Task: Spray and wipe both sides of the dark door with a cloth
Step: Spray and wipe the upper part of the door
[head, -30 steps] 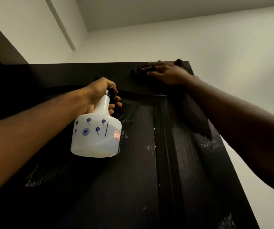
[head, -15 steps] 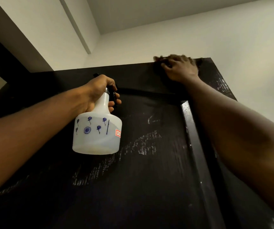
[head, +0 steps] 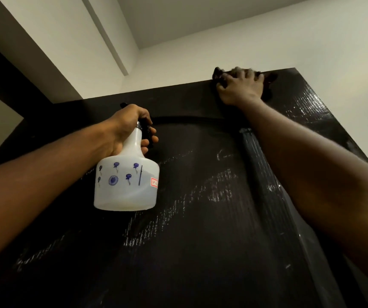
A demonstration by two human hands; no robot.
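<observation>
The dark door [head: 201, 241] fills the lower view, its wood grain streaked with wet spray marks. My left hand [head: 132, 127] grips the neck and black trigger of a white spray bottle [head: 126, 185] printed with small blue flowers, held up against the door's upper panel. My right hand [head: 241, 85] is high at the door's top edge, fingers curled on a dark cloth [head: 268, 80] pressed to the wood. Most of the cloth is hidden under the hand; only dark corners stick out.
A pale wall [head: 312, 36] and ceiling [head: 178, 16] rise above the door. A dark frame or beam [head: 12, 70] runs diagonally at the upper left. A raised moulding strip [head: 258, 174] runs down the door beneath my right forearm.
My right hand with the cloth has slid along the door's top edge toward its right corner. The view has tilted, and the left hand keeps the bottle in much the same place.
</observation>
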